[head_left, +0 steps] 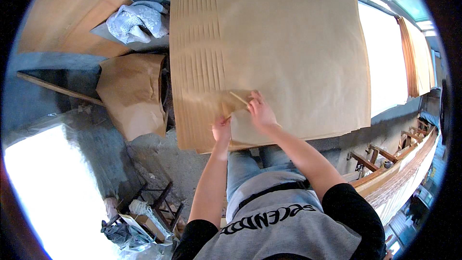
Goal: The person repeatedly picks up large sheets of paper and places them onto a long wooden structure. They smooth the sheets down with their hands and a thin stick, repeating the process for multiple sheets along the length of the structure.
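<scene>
A broad stack of brown kraft paper sheets [293,58] lies in front of me, its left edges fanned out in narrow steps. My right hand [261,111] is over the sheets, its fingers closed on a thin pale stick [238,98] that points up and to the left. Close by on the left, my left hand [221,129] is closed at the near end of the fanned edges. Its fingers seem to pinch a paper edge, but blur and the small size hide exactly what is in them.
At the left hangs a folded brown paper piece [132,91], with a patterned cloth [137,21] beyond it. A wooden board [72,14] fills the far left. White sheets [385,58] lie right of the stack. A wooden rack [385,163] runs along the right; boxes and bags [144,224] sit lower left.
</scene>
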Demonstrator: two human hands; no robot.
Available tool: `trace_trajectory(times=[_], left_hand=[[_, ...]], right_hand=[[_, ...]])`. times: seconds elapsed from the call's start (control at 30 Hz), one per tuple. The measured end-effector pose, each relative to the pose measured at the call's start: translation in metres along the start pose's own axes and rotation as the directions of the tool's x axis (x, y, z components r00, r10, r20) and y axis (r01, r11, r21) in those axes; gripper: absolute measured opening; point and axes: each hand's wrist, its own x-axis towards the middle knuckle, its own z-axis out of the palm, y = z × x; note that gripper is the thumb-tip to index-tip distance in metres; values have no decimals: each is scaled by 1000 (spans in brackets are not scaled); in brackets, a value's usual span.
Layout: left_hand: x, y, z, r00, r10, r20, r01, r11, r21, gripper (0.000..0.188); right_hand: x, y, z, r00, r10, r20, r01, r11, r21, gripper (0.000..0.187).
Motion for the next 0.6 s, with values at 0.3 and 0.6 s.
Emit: trace_trajectory(times=[0.3,0.6], left_hand=[[-9,20,4,995,-97,-8,97,995,15,34],[-29,47,-15,1000,8,-20,-10,993,-120,28]], right_hand=[[29,29,-53,990,141,18,-136,974,-179,17],[81,-6,-42,982,-14,190,77,941,-330,39]])
